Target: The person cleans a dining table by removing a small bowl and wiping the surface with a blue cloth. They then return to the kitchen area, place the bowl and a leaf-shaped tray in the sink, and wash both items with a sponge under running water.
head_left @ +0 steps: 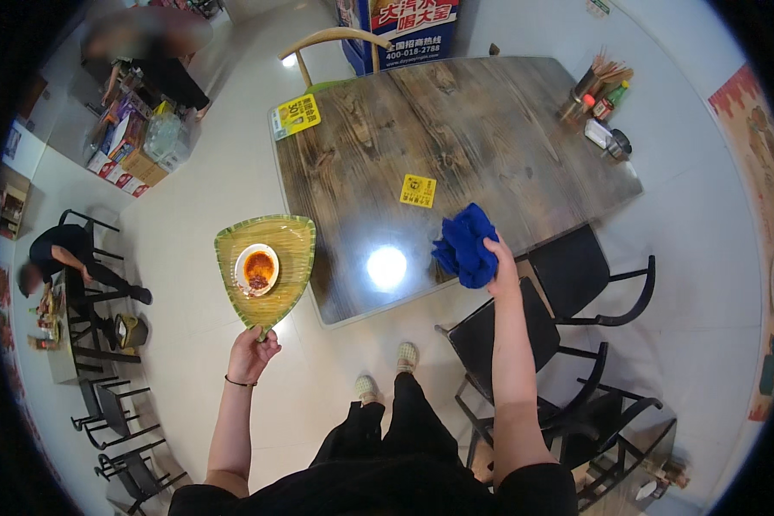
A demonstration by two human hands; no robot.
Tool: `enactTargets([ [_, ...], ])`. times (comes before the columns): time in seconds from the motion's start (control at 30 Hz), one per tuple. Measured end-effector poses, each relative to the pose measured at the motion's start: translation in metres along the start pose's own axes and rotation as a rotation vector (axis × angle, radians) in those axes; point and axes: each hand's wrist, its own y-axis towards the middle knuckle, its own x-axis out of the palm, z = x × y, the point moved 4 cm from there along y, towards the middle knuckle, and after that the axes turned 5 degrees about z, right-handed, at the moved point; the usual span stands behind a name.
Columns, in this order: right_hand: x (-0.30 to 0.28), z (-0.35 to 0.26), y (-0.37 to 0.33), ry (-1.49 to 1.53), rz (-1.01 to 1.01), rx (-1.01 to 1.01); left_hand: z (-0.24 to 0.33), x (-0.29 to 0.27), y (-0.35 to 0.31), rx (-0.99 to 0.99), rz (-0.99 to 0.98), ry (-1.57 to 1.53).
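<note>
My left hand (251,351) grips the near corner of a green-rimmed, three-cornered plate (292,249), held out left of the table. On the plate sits a small white bowl (273,279) with reddish-orange sauce in it. Closed round a crumpled blue cloth (466,245), my right hand (501,262) is over the near right part of the wooden table (490,129). Whether the cloth touches the tabletop I cannot tell. A yellow square card (418,191) lies on the table just beyond the cloth.
Black chairs (503,335) crowd the table's right side. At its far right stand a stick holder (583,83), bottles (609,101) and jars. A yellow sign (297,115) lies at the far left corner. One person (64,249) sits at left; another (159,73) stands by boxes (129,138).
</note>
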Motion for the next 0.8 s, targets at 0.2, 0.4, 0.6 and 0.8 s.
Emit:
enactTargets([
  [0.2, -0.092, -0.003, 0.035, -1.207, 0.339, -0.57, 0.004, 0.023, -0.005, 0.01, -0.005, 0.002],
  [0.4, -0.013, 0.033, -0.002, -1.714, 0.202, -0.567, 0.002, 0.018, -0.005, -0.025, -0.027, -0.039],
  [0.6, -0.014, 0.067, 0.01, -1.948, 0.326, -0.555, 0.0, -0.009, 0.011, -0.045, -0.031, 0.009],
  [0.8, 0.004, 0.165, -0.027, -1.958, 0.444, -0.622, -0.005, -0.072, 0.048, -0.047, -0.069, 0.128],
])
